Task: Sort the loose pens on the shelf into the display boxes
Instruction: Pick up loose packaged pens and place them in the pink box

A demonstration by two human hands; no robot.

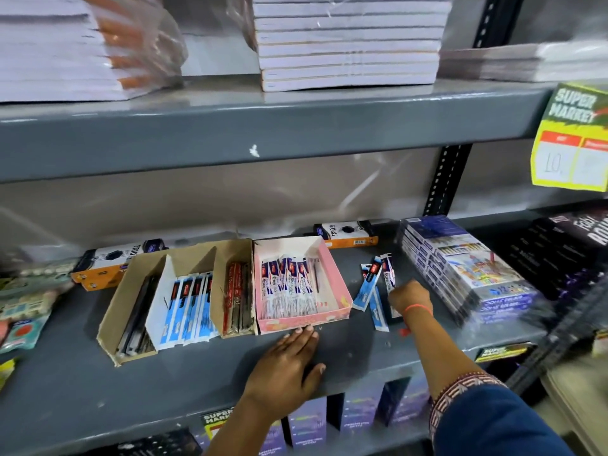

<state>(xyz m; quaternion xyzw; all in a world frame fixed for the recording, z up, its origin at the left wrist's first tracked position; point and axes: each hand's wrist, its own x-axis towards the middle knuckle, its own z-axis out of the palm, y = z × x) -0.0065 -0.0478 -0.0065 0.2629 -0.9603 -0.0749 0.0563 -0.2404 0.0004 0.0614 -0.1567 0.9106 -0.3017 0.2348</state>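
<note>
Blue sleeve (493,422) with a patterned cuff fills the lower right corner, its forearm reaching up over the grey metal shelf (65,373). Flat on that shelf, the left hand (286,360) lies palm down, released and grasping nothing, its fingertips touching the front wall of the pink display box (332,281). Beyond those fingertips the box holds packaged pens (289,284) with blue and white wrappers. Beside it, away from the right hand, sits a brown cardboard display box (112,311) with compartments of dark pens, blue packs and red pens. The right hand (409,296), with an orange thread at the wrist, curls down onto the loose pens (371,287), a few blue-wrapped packs lying on the bare shelf just beside the pink box; whether its fingers have clenched on one I cannot tell. Past this hand stand stacked colour-pencil packs (467,268). Overhead, another shelf carries piled notebooks (348,44), and a yellow price tag (572,139) hangs from its edge.
</note>
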